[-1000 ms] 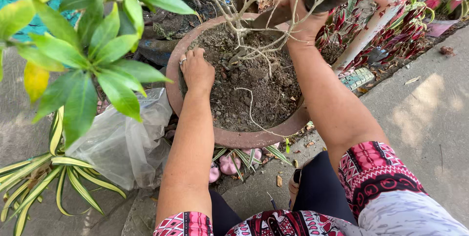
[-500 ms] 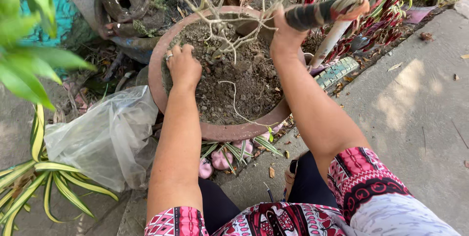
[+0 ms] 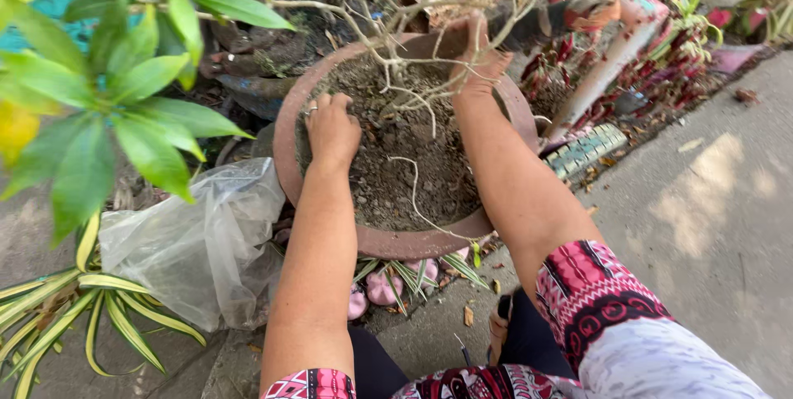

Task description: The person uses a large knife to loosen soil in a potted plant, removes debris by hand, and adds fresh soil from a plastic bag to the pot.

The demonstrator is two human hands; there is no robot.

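Here my left hand (image 3: 333, 129) presses, fingers curled, into the soil (image 3: 396, 176) of the clay pot (image 3: 388, 242). My right hand (image 3: 479, 56) rests on the far rim — its grip I cannot tell.

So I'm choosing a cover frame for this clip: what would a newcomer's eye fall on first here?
Probably the wide reddish-brown clay pot at centre, full of dry soil, with a bare pale-branched shrub rising from it. Both hands are in it: the left hand pressed on the soil near the left rim, the right hand at the far rim. Bright green leaves crowd the left, above a crumpled clear plastic bag.
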